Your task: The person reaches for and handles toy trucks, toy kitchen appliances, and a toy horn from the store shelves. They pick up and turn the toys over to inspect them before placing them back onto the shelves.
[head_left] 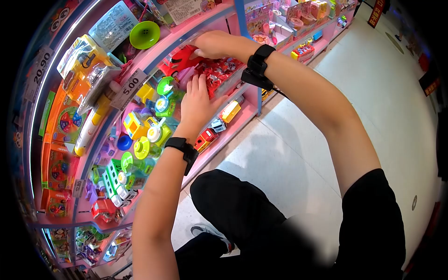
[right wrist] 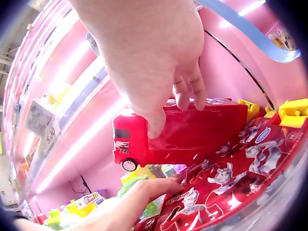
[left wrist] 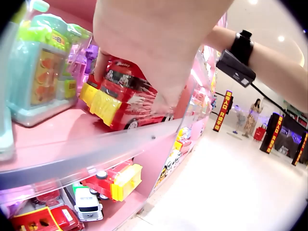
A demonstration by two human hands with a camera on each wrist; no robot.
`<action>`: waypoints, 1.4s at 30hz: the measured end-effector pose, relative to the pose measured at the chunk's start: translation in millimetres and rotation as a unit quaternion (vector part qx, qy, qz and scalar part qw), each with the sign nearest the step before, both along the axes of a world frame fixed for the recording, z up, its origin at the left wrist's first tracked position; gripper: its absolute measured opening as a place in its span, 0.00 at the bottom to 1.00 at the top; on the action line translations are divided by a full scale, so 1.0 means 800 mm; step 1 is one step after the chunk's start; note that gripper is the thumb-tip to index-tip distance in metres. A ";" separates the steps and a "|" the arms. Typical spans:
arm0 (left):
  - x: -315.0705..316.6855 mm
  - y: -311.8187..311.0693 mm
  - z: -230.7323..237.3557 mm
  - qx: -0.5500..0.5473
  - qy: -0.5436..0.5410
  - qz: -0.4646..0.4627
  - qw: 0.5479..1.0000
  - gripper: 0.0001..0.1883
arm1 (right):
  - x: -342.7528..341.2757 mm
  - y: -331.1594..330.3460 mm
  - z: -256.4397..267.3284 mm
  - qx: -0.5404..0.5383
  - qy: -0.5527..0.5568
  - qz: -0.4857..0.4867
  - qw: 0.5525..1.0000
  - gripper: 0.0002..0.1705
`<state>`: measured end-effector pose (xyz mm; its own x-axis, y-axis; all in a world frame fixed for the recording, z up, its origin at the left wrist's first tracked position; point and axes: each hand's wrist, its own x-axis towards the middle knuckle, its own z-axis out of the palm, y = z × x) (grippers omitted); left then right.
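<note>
A red toy truck (right wrist: 202,137) with a boxy trailer hangs tilted over the shelf in the right wrist view. My right hand (head_left: 217,44) grips it from above, thumb on its side and fingers over its top edge. Below lies a second red toy truck (left wrist: 127,98), with printed cartoon figures and a yellow front bumper. Across its front end my left hand (head_left: 196,100) rests with fingers extended, thumb toward the shelf's outer side. Green-and-white toys (head_left: 164,105) stand close beside the left fingers.
A transparent lip (left wrist: 96,149) edges the curved pink shelf. More toy trucks (head_left: 205,140) sit on the shelf below. A price tag (head_left: 128,88) hangs from the shelf above, and pale floor (head_left: 298,154) stretches right. In the left wrist view, a person (left wrist: 253,118) stands far off.
</note>
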<state>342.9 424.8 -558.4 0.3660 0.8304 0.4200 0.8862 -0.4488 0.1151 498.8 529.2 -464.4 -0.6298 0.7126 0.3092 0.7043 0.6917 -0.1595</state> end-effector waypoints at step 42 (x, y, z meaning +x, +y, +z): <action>-0.179 -0.021 0.072 0.047 -0.241 0.247 0.937 0.47 | -0.098 0.017 0.000 -0.052 -0.179 -0.007 0.982 0.44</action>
<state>199.6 408.1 -500.9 -0.3046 0.7992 0.5182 0.8437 -0.0261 0.5362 420.8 543.2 -464.1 -0.6745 0.7383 -0.0054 0.7378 0.6743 0.0309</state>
